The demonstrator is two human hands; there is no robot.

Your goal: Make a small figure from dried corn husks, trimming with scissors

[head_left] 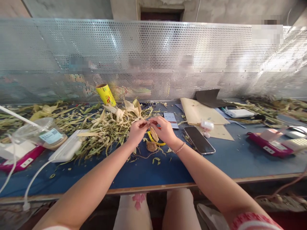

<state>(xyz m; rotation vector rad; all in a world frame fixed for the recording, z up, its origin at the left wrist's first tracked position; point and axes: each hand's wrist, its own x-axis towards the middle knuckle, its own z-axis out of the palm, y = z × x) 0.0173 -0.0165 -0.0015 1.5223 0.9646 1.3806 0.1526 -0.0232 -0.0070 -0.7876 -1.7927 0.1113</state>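
Observation:
Over the blue table, my left hand [138, 130] and my right hand [164, 130] meet at the fingertips, both pinched closed. What lies between them is too small to make out. A dry tan leaf [154, 134] hangs just under my right fingers. Below the hands are a ball of brown twine [151, 146] and a yellow-handled tool [159, 143], partly hidden by the leaf. A heap of dried stems and leaves [103, 127] spreads beside my left hand, with pale dry husks [131, 108] on top.
A yellow roll [106, 95] stands tilted behind the heap. On the left are a plastic cup [49, 135] and a white power bank [69, 147]. To the right lie a black phone [199, 140], brown paper [201, 111] and a magenta power strip [270, 145]. A perforated metal screen [155, 41] closes the back.

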